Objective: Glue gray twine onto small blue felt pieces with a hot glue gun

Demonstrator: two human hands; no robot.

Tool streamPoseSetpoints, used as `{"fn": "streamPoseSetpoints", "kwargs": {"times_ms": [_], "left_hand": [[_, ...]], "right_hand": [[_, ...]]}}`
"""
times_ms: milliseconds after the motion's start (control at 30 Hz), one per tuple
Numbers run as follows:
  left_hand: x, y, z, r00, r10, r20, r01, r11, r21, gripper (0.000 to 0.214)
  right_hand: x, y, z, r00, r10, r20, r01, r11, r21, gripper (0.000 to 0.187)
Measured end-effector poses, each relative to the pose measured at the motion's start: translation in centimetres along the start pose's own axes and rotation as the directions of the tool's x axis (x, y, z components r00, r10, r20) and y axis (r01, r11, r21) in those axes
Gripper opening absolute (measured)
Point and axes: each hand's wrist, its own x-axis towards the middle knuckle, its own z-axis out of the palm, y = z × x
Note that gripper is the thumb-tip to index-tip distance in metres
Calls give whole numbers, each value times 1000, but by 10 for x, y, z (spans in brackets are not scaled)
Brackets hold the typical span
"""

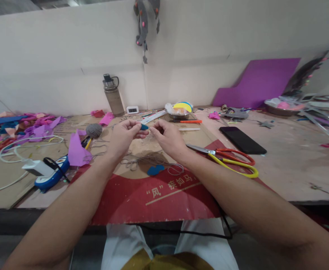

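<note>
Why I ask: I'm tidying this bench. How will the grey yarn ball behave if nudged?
The yarn ball looks round, so it would probably roll. Being wound thread, it is likely light and soft. Loose thread seems to trail from it, so it may unwind or drag.

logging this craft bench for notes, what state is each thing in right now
left hand, grip shut on small blue felt piece
right hand, fingertips pinched beside that piece
red and yellow handled scissors, blades shut, lying flat
black smartphone, screen dark, face up
grey plastic water bottle, upright, cap on
grey ball of yarn, wound, loose strand trailing
</note>
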Motion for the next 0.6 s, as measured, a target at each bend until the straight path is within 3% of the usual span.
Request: {"fn": "streamPoseSetpoints", "kwargs": {"times_ms": [167,267,433,500,600], "left_hand": [[6,-4,-7,994,71,-79,-68,997,49,15],[10,-4,-10,983,123,-136,-117,992,51,16],[14,2,-13,965,148,-216,-169,982,-85,12],[15,6,-15,960,154,-234,-190,972,-138,8],[16,12,-18,951,147,-272,-195,968,-158,6]], "right_hand": [[-1,1,2,998,-58,36,59,998,-15,16],[-4,-1,6,979,-102,175,111,993,-38,20],[-1,-2,5,930,-56,364,94,992,-87,37],[7,1,-4,945,8,327,28,994,-106,45],[20,14,-25,990,106,89,-79,961,-266,42]]}}
